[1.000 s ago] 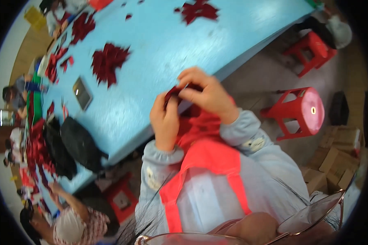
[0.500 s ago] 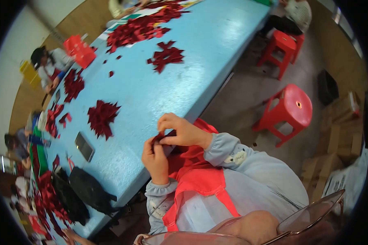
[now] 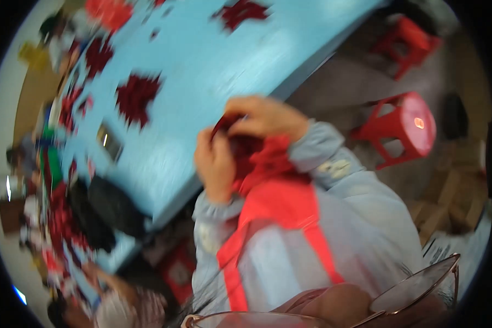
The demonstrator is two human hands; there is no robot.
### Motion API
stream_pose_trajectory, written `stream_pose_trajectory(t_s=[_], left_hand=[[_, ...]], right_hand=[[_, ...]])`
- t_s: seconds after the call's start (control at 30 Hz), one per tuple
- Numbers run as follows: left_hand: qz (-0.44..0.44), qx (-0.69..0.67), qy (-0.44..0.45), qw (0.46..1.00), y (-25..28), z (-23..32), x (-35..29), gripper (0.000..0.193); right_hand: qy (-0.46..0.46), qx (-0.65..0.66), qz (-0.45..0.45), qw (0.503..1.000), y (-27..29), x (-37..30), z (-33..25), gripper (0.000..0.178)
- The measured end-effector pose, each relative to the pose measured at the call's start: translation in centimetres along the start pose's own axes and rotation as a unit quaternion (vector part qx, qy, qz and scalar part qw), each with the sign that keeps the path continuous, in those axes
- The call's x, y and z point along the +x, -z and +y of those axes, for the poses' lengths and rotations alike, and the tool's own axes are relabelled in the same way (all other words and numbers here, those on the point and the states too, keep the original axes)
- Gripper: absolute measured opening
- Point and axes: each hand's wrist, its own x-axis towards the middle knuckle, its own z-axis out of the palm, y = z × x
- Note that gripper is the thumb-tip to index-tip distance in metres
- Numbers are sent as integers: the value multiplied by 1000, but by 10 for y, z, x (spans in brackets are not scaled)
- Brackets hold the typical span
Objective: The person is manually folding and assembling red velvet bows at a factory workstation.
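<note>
A small dark red piece of fabric (image 3: 224,123) is pinched between my two hands, over my red apron (image 3: 281,199) by the table edge. My left hand (image 3: 216,167) has its fingers closed on the lower left end of the piece. My right hand (image 3: 267,117) bends over its upper right end, fingers closed as well. Motion blurs the fingertips, and part of the fabric is hidden behind them. Beyond my hands, a heap of dark red fabric pieces (image 3: 138,99) lies on the light blue table (image 3: 175,147).
A phone (image 3: 110,143) and black bags (image 3: 115,205) lie on the table's left side. More dark red pieces (image 3: 241,13) are farther off. Several people sit along the left side. Red stools (image 3: 415,123) and cardboard boxes (image 3: 454,191) stand at right.
My view has tilted, so the table and heaps appear higher. A person at the lower left has come into view. Both hands still hold the fabric, the right one slightly farther from the left.
</note>
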Motion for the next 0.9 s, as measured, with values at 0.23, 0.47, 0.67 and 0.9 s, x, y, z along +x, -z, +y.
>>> stream_pose_trajectory(t_s=[0.23, 0.47, 0.67, 0.9], left_hand=[[36, -165, 155, 973, 5, -4, 11, 10], [38, -139, 124, 982, 15, -16, 23, 11], [30, -151, 127, 980, 18, -19, 33, 13], [93, -329, 209, 916, 16, -33, 52, 12]], right_hand=[[-92, 148, -61, 983, -8, 19, 21, 11], [-109, 173, -80, 976, -20, 35, 19, 8], [-93, 182, -123, 971, -20, 51, 33, 14], [-175, 216, -47, 959, -21, 66, 52, 28]])
